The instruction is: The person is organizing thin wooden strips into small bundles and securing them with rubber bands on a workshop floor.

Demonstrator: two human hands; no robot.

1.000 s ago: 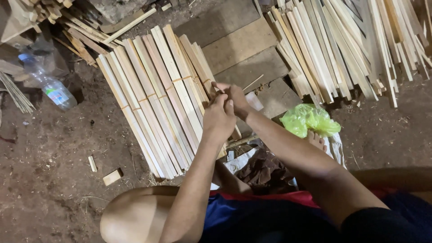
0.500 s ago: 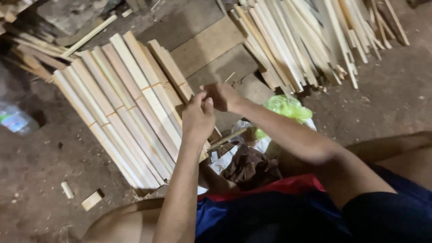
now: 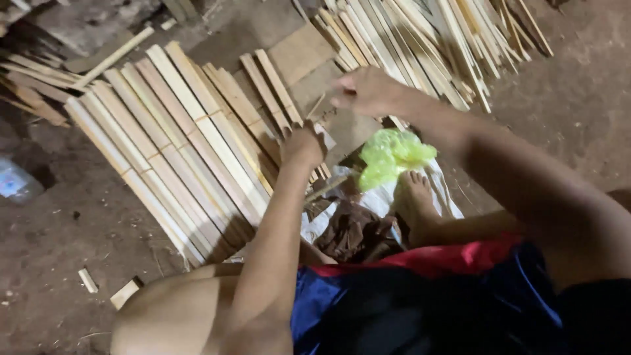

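Two hands at work. Your left hand is closed in a fist, gripping the lower end of a thin bamboo sliver at the edge of the tied bamboo slats. Your right hand pinches its upper end with curled fingers. Green plastic bag lies just beside your foot.

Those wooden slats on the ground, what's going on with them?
A person sits on a dirt floor with a row of pale slats laid side by side in front of them. The left hand rests at the near edge of the slats, and the right hand is raised just beyond it, pinching a thin sliver of wood. A loose pile of sticks lies farther back, and a green bag sits by the person's foot.
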